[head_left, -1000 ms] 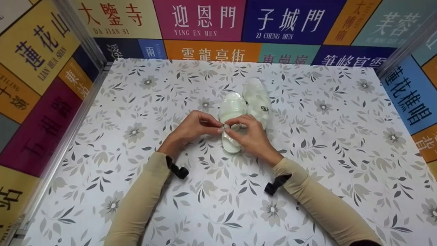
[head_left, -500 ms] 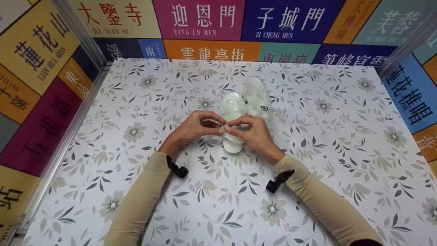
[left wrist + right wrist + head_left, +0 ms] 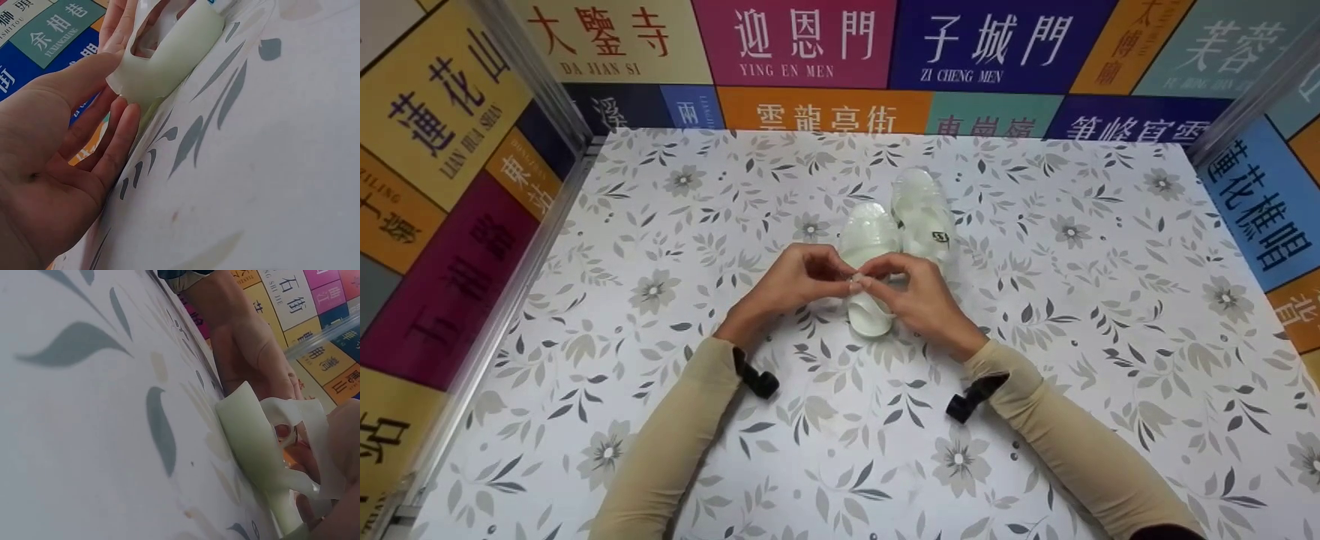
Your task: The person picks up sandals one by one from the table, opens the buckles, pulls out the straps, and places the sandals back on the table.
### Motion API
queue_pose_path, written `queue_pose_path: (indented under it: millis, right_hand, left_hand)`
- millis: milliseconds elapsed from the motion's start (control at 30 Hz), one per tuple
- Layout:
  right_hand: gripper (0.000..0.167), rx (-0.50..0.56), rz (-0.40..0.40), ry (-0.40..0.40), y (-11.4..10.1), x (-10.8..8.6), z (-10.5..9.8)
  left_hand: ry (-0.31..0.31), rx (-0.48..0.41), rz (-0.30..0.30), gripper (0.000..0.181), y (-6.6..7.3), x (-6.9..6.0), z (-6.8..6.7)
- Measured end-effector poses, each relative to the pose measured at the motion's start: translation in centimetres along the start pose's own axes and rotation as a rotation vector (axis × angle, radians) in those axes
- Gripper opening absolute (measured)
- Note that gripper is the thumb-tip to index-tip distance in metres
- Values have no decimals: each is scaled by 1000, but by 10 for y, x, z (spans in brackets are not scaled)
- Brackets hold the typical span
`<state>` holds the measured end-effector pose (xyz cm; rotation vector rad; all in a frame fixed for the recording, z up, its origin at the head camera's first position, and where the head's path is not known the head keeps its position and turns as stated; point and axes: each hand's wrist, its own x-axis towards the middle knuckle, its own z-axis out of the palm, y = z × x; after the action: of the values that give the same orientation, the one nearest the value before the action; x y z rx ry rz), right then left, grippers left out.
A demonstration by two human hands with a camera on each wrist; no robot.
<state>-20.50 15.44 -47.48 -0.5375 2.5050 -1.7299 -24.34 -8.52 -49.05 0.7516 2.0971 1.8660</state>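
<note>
Currently two pale green sandals, both at mid-frame in the head view. Near sandal [image 3: 871, 226] is just right of center, lying on the desk [image 3: 840, 457]; far sandal [image 3: 921, 206] sits beside it, up and to the right, lower end hidden behind a hand. Can't tell if the pair touch. One dark emblem [image 3: 940, 238] on the far sandal's upper.

Two hands in frame, both on the near sandal. Left hand [image 3: 787, 281] pinches its strap from the left side, thumb and fingertips closed on the edge. Right hand [image 3: 921, 294] pinches from the right, thumb and index together. Fingertips of both meet at one spot; detail there too small to read.

Left wrist view: strap at top center, thumb on its edge. Right wrist view: same sandal at lower right, strap openings showing.

Two tan sleeves, left sleeve [image 3: 667, 435] at lower left, right sleeve [image 3: 1080, 442] at lower right. Two black wrist mounts, left mount [image 3: 757, 381], right mount [image 3: 975, 396]. Desk has a gray leaf-and-flower print.
</note>
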Motion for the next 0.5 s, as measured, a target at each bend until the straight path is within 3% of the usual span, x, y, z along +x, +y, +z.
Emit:
queue_pose_path:
  millis: [500]
  right_hand:
    - [15,-25,-13,-77,-1,0,-3]
  left_hand:
    - [9,17,-28,17,2,-2,0]
